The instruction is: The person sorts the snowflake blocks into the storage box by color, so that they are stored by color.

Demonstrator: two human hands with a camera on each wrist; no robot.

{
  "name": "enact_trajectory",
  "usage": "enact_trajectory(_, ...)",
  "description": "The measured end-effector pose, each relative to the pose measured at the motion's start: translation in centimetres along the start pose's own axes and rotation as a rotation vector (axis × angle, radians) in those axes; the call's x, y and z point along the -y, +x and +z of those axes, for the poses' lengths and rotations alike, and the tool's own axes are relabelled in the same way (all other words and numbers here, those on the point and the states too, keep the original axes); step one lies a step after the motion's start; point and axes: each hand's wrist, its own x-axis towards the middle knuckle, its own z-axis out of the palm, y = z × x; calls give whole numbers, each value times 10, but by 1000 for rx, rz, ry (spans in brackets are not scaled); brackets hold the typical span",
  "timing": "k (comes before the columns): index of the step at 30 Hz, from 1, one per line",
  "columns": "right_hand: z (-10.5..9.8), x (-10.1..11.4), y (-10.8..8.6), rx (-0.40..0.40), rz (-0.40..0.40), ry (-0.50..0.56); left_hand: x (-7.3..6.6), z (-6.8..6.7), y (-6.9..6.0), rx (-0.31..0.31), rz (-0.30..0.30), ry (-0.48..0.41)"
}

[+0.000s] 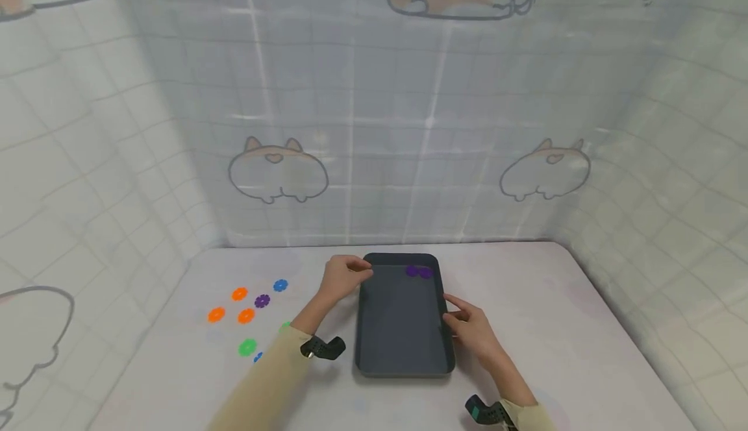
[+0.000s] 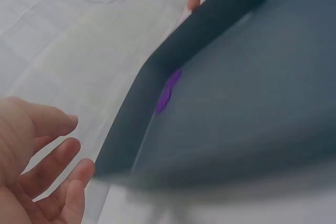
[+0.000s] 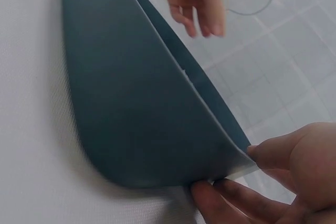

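Note:
A dark grey rectangular tray (image 1: 403,327) lies on the table. Two purple flower-shaped discs (image 1: 419,272) sit inside it, by the far right corner; in the left wrist view, these purple discs (image 2: 169,91) look blurred together. My left hand (image 1: 345,276) hovers at the far left corner of the tray, its fingers (image 2: 63,156) loosely bent around nothing. At the tray's right side, my right hand (image 1: 472,330) pinches the wall, with the thumb at the rim and the other fingers (image 3: 215,203) against the outer face.
Left of the tray lie several loose discs: orange (image 1: 246,315), green (image 1: 247,347), blue (image 1: 280,285) and one purple disc (image 1: 262,300). The left forearm partly covers some of them. A curtain (image 1: 380,126) with animal drawings hangs behind and on both sides of the white table (image 1: 526,288).

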Motion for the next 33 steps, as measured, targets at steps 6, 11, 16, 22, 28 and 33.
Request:
enact_trajectory(6,1,1,-2,2,4,6,25,-37,-21,-50,-13,22)
enact_trajectory(11,1,2,-4,2,2,7,42,-69,-40,-79,-121,-13)
enact_trajectory(16,0,3,-5,11,-4,0,63,-96,-56,-130,-185,42)
enact_trajectory(22,-3,3,-8,9,7,-16,93,-117,-73,-183,-253,114)
enact_trajectory(28,-1,1,-7,-5,1,-38,118,-139,-86,-234,-286,178)
enact_trajectory(33,1,2,-7,-7,-8,-44,131,-157,-92,-248,-309,218)
